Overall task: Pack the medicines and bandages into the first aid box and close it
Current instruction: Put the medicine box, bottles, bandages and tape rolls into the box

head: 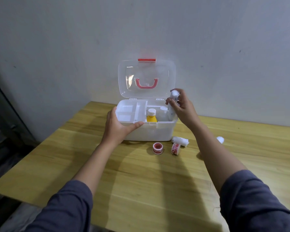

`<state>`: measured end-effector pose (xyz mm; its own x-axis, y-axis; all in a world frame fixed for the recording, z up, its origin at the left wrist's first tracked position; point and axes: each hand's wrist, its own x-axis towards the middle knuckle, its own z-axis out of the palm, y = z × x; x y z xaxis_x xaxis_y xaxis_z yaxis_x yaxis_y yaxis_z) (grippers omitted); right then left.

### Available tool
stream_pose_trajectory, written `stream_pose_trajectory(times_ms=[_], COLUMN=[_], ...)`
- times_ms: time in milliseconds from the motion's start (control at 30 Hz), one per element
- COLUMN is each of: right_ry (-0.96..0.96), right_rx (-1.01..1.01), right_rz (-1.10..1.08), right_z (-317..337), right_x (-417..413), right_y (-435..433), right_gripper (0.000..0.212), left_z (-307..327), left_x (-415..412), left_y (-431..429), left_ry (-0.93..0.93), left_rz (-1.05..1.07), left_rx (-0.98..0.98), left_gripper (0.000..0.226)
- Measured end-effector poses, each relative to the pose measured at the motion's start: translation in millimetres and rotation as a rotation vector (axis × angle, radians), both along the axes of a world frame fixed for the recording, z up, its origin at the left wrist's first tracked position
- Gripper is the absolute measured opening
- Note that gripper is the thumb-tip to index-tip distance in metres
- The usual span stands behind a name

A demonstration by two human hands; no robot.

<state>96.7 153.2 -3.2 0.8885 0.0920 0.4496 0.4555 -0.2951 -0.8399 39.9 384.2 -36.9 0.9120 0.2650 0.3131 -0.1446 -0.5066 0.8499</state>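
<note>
The white first aid box (pixel 151 132) stands open on the wooden table, its clear lid (pixel 146 78) with a red handle upright against the wall. My left hand (pixel 118 125) grips the box's front left rim beside the white divider tray (pixel 130 113). My right hand (pixel 182 108) holds a white bandage roll (pixel 172 102) upright over the box's right end. Inside stand a yellow bottle (pixel 151 116) with a white cap and a white bottle (pixel 162 111). On the table in front lie another bandage roll (pixel 181 141) and two red-and-white tape rolls (pixel 157 148) (pixel 175 149).
A white cotton ball (pixel 220 139) lies on the table (pixel 141 181) to the right of my right forearm. The wall stands right behind the box. The table's left edge drops off to a dark floor area.
</note>
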Motion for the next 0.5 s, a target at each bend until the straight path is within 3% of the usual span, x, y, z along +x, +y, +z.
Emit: stream_pose_trajectory(times_ms=[133,367,500], right_ry=[0.089,0.086,0.113], right_rx=[-0.025,-0.027,-0.161], right_rz=[-0.032,-0.095,-0.085], right_z=[-0.8,1.6,6.3], right_x=[-1.5,-9.4,-10.4], right_y=[-3.3,-6.7,-10.3], right_gripper=[0.018,0.020,0.018], left_z=[1.1,0.2,-0.2], left_x=[-1.2,1.1,1.0], left_y=[-1.0,-0.8,-0.5], left_ry=[-0.005,0.009,0.026], left_rz=[0.000,0.006,0.002], left_rx=[-0.002,-0.003,-0.004], left_gripper=[0.099,0.101,0.104])
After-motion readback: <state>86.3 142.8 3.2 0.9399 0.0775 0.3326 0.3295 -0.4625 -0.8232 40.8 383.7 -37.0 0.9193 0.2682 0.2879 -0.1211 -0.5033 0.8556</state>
